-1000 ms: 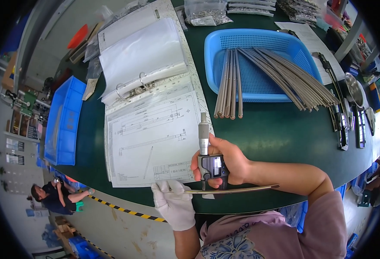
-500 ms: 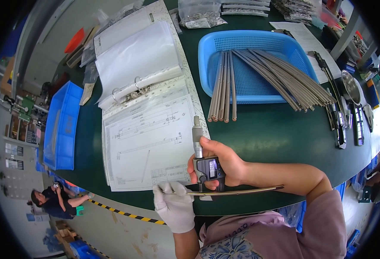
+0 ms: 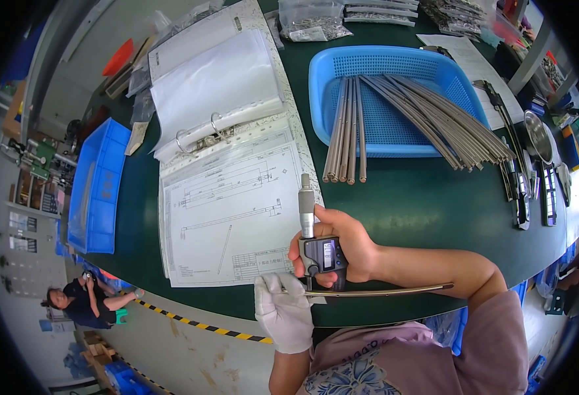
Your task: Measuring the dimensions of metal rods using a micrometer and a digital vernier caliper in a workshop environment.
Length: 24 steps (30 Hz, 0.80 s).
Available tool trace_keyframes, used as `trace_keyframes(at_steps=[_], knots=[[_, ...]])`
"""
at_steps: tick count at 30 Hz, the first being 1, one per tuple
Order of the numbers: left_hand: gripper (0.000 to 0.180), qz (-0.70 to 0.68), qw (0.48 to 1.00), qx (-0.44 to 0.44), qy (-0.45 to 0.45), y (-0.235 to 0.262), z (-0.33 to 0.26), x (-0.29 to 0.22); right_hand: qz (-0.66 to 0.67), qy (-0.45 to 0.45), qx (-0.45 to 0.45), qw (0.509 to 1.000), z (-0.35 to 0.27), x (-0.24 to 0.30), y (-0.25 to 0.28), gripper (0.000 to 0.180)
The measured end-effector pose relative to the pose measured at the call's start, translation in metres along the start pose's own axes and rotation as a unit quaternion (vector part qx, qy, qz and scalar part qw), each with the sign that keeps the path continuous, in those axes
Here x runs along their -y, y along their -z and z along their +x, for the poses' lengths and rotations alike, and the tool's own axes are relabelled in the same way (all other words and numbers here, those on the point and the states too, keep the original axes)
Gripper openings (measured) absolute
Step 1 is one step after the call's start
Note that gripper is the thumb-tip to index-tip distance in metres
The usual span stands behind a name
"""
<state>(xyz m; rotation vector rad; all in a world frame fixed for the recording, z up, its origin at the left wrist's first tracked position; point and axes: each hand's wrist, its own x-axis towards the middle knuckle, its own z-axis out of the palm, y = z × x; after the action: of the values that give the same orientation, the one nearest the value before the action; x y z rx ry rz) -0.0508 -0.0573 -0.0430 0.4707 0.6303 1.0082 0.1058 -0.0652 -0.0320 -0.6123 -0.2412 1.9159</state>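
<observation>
My right hand (image 3: 342,245), bare, grips a digital micrometer (image 3: 317,243) with its thimble pointing away from me. My left hand (image 3: 284,312), in a white glove, pinches one end of a long thin metal rod (image 3: 394,289) that lies across in front of my chest. The rod's left end sits in the micrometer's jaws just below my right hand. Both hands hover over the near edge of the green table (image 3: 401,217).
An open ring binder with a technical drawing (image 3: 230,204) lies left of my hands. A blue basket (image 3: 329,72) holds several metal rods, some sticking out over its near rim. Tools lie at the right; a blue bin (image 3: 95,184) sits at the left edge. A person crouches on the floor below.
The hands, micrometer and rod have stayed together with only a slight shift in the picture as my head moved.
</observation>
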Motion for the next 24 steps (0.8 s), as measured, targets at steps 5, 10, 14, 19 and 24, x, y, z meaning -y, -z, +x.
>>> trace_keyframes(at_steps=[5, 10, 14, 19, 24], knots=[[0.025, 0.046, 0.998, -0.024, -0.018, -0.011, -0.001, -0.001, -0.032, 0.017, -0.004, 0.999, 0.0, 0.0, 0.0, 0.064], [0.026, 0.032, 0.999, -0.031, 0.015, -0.013, -0.003, -0.004, -0.031, 0.023, -0.005, 0.999, 0.001, -0.001, -0.001, 0.063], [0.026, 0.023, 0.997, -0.063, 0.044, -0.02, -0.006, -0.006, -0.027, 0.016, -0.002, 1.0, 0.003, -0.004, -0.002, 0.064], [0.028, -0.039, 0.996, -0.023, 0.075, 0.0, -0.006, 0.005, -0.061, 0.021, -0.028, 0.998, -0.006, -0.003, 0.001, 0.067], [0.021, -0.07, 0.996, -0.056, -0.013, 0.014, 0.005, -0.014, -0.074, -0.04, -0.027, 0.996, -0.024, 0.004, 0.002, 0.062]])
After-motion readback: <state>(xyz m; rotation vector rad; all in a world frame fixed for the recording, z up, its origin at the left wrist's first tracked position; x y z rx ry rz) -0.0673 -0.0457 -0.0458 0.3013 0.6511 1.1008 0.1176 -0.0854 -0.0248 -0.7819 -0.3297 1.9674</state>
